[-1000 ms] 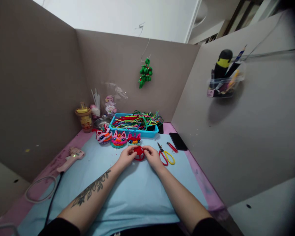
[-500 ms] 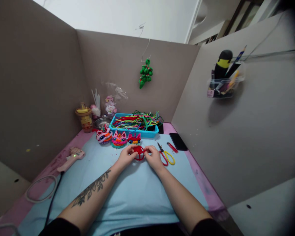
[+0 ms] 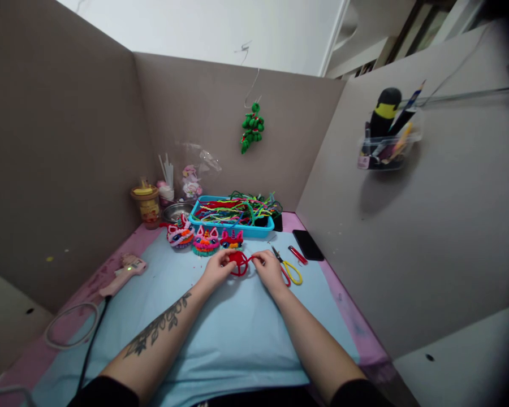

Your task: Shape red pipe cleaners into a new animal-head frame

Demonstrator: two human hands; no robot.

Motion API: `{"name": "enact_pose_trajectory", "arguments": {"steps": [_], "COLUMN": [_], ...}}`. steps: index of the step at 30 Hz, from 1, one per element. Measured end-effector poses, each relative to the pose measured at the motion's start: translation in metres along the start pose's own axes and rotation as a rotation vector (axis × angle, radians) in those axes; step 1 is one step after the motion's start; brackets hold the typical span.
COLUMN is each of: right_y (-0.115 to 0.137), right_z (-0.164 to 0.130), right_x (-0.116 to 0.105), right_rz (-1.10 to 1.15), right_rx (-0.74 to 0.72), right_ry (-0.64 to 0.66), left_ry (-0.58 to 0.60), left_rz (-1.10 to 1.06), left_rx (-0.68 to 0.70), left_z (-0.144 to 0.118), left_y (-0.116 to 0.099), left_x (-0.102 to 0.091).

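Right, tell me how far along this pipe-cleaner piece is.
Done: three finished fuzzy animal faces sit in a row before the blue tray of coloured pipe cleaners. In hand: left hand and right hand both hold a red pipe-cleaner coil, a plain red shape. Left: it has no ears, eyes or other colours yet.

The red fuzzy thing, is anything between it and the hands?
No. Both hands already hold the red pipe-cleaner piece: the left hand on its left side, the right hand pinching its right end. The scissors lie just right of the right hand, out of the way.
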State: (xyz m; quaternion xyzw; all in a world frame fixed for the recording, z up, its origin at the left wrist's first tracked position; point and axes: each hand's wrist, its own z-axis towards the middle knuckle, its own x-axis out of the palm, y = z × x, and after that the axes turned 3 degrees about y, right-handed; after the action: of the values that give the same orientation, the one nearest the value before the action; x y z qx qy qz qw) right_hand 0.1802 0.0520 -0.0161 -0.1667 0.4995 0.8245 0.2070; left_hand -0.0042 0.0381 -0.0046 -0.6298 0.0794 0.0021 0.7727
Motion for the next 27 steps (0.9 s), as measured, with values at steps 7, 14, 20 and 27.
{"name": "enact_pose_trajectory", "arguments": {"steps": [7,14,20,27], "right_y": [0.011,0.018,0.010,0.004], "right_z": [-0.002,-0.007,-0.005,-0.003], "right_x": [-0.003,0.005,0.010,0.012], "right_rz": [0.049,0.273,0.439,0.511], "right_rx": [-0.009,-0.005,0.134,0.199], "right_ry": [-0.069,-0.005,0.090,0.160], "left_ry": [0.052,0.066,0.076,0.068], "left_rz": [0.037,0.051,0.074,0.113], "left_rx": [0.013,0.004,0.010,0.041], "left_z": [0.000,-0.001,-0.003,-0.004], "left_y": [0.005,0.004,0.000,-0.001], "left_x": [0.002,0.003,0.003,0.003]}}
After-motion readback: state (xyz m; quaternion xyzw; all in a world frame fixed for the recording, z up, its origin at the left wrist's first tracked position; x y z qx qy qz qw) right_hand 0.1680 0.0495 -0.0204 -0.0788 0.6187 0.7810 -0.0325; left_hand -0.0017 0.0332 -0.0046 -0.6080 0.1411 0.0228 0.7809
